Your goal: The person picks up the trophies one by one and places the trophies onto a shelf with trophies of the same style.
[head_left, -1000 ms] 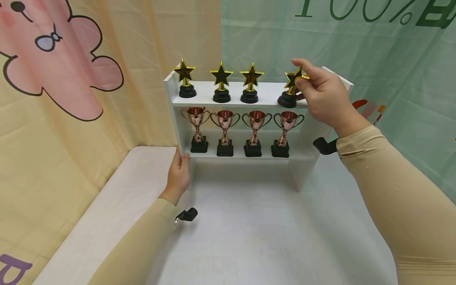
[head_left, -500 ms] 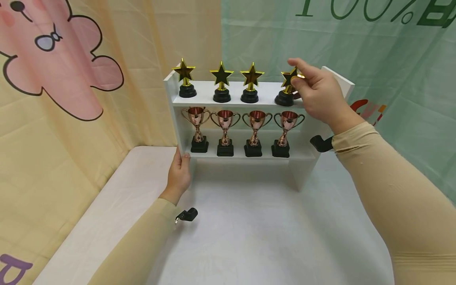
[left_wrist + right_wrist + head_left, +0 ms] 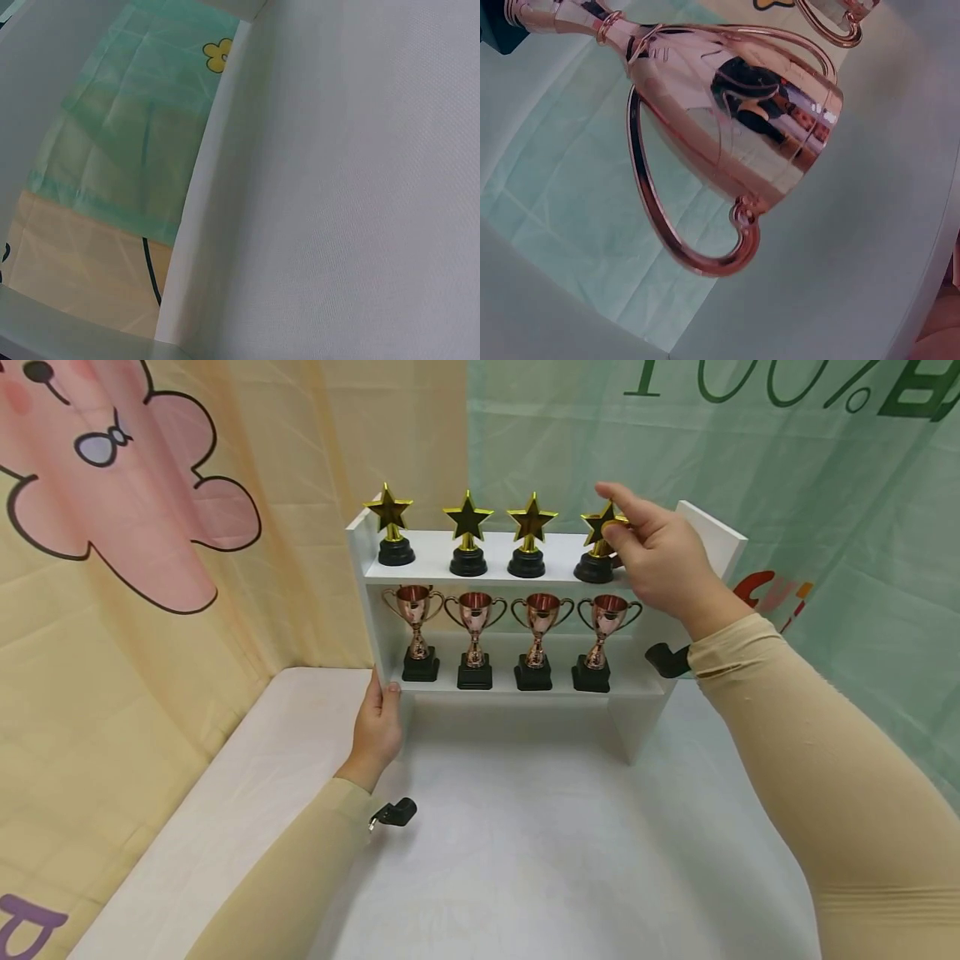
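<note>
My right hand (image 3: 663, 556) pinches a gold star trophy (image 3: 596, 547) at the right part of the white shelf's (image 3: 495, 693) top board. Its black base stands at the board's front edge, and my fingers cover part of the star. To its left stand three more star trophies, the nearest being a gold star on a black base (image 3: 527, 562). With my left hand (image 3: 377, 727) I grip the shelf's left side panel, thumb in front. On the lower board several rose-gold cup trophies stand in a row; the right wrist view shows one cup trophy (image 3: 735, 120) close up.
The shelf stands on a table with a white cloth (image 3: 525, 860). Behind it hang a yellow curtain (image 3: 300, 527) and a green curtain (image 3: 570, 443). The shelf's right side panel (image 3: 712, 535) rises above the top board beside my right hand.
My right hand has moved a little to the left along the top board with the star trophy, which now stands more upright. The left hand has kept its place.
</note>
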`<move>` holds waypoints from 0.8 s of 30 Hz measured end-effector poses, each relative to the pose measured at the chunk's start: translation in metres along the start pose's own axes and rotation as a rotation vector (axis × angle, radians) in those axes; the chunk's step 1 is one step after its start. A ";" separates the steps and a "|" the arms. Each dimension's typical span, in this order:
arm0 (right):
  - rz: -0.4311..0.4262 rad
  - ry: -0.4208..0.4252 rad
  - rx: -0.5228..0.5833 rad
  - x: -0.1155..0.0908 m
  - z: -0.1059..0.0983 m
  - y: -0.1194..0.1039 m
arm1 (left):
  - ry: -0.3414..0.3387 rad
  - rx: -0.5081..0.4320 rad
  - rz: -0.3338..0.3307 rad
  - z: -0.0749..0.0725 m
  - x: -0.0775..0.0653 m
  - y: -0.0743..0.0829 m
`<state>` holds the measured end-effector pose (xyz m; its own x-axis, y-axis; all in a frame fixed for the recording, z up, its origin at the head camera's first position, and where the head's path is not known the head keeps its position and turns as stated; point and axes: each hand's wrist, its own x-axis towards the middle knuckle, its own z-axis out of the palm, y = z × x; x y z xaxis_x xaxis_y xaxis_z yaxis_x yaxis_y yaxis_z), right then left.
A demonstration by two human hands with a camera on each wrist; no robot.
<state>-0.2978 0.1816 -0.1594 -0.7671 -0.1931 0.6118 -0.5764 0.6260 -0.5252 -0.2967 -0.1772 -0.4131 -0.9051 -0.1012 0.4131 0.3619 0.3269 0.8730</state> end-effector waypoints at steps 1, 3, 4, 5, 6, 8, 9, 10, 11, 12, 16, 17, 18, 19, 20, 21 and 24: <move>0.008 -0.003 -0.005 0.000 0.001 0.000 | 0.001 0.000 0.001 0.000 0.000 0.000; 0.016 -0.006 -0.014 0.000 0.003 0.000 | 0.007 -0.002 0.005 0.000 0.000 0.000; 0.016 -0.002 -0.015 0.000 0.004 0.000 | 0.007 -0.002 0.007 0.001 0.000 0.000; 0.017 0.005 -0.011 0.000 0.005 0.000 | 0.008 -0.003 0.008 0.001 0.000 0.000; 0.016 0.008 -0.007 0.000 0.005 0.000 | 0.009 -0.004 0.007 0.001 0.000 0.000; 0.014 0.012 -0.001 0.001 0.007 0.001 | 0.004 -0.003 0.009 0.001 0.000 0.000; 0.013 0.014 0.001 0.002 0.007 0.001 | 0.004 -0.001 0.007 0.001 0.000 0.000; 0.015 0.012 0.003 0.002 0.008 0.001 | 0.003 0.002 0.003 0.001 0.000 0.000; 0.019 0.008 0.006 0.003 0.008 0.001 | 0.006 0.001 0.000 0.001 0.000 0.000; 0.024 0.003 0.005 0.004 0.008 0.001 | 0.006 0.003 -0.002 0.001 0.000 0.000; 0.046 -0.005 0.001 0.005 0.008 0.001 | 0.013 0.005 -0.004 0.002 0.000 0.001; 0.052 -0.007 -0.001 0.005 0.008 0.001 | 0.013 0.005 -0.004 0.002 0.000 0.001; 0.056 -0.008 -0.001 0.006 0.009 0.000 | 0.014 0.008 -0.003 0.002 0.000 0.001; 0.058 -0.008 0.000 0.006 0.009 0.000 | 0.017 0.009 -0.002 0.002 0.000 0.001; 0.059 -0.006 0.003 0.006 0.009 0.000 | 0.019 0.011 -0.003 0.002 0.000 0.001; 0.056 0.000 0.009 0.007 0.010 0.000 | 0.022 0.011 -0.005 0.002 -0.001 0.001; 0.050 0.018 0.030 0.007 0.012 0.000 | 0.028 0.013 -0.013 0.001 -0.001 0.002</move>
<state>-0.3069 0.1711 -0.1624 -0.7902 -0.1479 0.5947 -0.5458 0.6113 -0.5732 -0.2952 -0.1755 -0.4123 -0.9029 -0.1316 0.4093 0.3474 0.3375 0.8749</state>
